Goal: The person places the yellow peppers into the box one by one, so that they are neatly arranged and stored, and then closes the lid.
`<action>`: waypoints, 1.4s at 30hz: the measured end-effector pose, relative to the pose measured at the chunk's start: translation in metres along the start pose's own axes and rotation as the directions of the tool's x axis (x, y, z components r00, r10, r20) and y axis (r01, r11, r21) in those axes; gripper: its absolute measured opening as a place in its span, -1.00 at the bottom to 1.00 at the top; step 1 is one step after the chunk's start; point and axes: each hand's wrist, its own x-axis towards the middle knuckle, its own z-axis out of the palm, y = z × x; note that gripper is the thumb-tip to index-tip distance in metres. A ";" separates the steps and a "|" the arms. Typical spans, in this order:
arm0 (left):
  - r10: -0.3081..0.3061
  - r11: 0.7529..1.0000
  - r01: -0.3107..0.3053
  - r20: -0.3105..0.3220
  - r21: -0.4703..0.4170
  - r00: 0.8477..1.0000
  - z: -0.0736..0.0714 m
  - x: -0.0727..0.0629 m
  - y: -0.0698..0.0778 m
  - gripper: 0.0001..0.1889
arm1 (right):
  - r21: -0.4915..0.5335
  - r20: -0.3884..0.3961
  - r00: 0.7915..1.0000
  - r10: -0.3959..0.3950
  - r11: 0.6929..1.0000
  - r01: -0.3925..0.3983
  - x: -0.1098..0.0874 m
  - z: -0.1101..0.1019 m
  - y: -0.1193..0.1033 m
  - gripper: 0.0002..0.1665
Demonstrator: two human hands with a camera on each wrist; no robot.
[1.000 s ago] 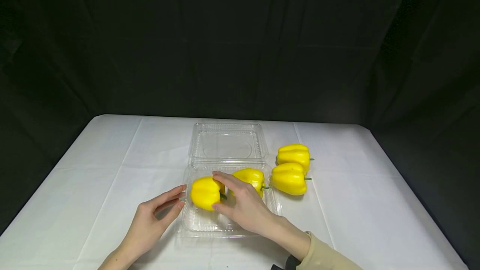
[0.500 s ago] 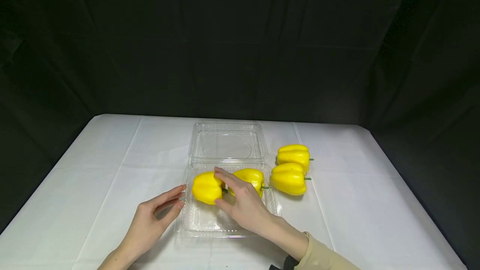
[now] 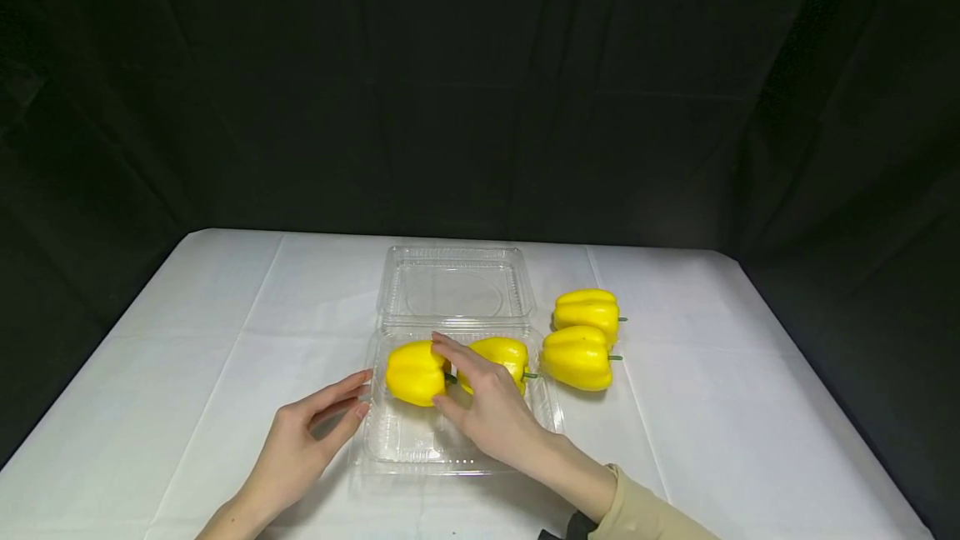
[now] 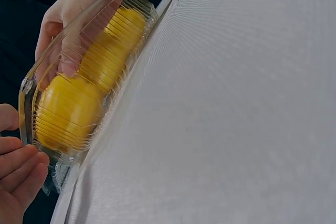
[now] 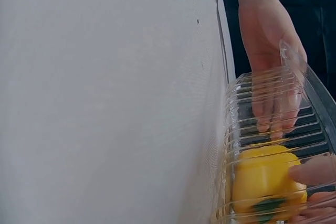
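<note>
On the table with tray before lid, left pepper beside right pepper inside, near pepper outside to the right (far pepper just behind).

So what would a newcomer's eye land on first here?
Probably the yellow pepper the right hand grips at the left of the open clear container. Another pepper lies beside it, and two loose peppers sit on the white cloth to the right. The left hand is at the container's left edge.

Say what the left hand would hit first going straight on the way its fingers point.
Likely the clear container, on its left side; whether the left hand touches it is unclear. Beyond that side is the leftmost yellow pepper.
</note>
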 end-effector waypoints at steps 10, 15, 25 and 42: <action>0.002 1.000 -0.002 -0.006 0.009 1.000 0.000 0.000 0.000 -0.61 | 0.042 0.004 1.000 0.029 0.999 -0.029 -0.001 -0.005 0.000 -0.32; 0.000 1.000 0.000 -0.007 0.011 1.000 0.000 0.000 0.000 -0.61 | 0.062 0.032 0.999 0.044 0.997 -0.046 -0.002 -0.010 0.000 -0.31; -0.005 1.000 0.005 0.002 -0.004 1.000 0.000 0.001 -0.002 -0.62 | 0.085 0.004 1.000 0.029 0.996 -0.029 -0.008 -0.021 0.002 -0.24; -0.008 1.000 0.008 0.003 -0.012 1.000 0.000 0.001 -0.002 -0.62 | 0.041 -0.061 0.995 0.073 0.997 -0.071 -0.019 -0.040 0.005 -0.26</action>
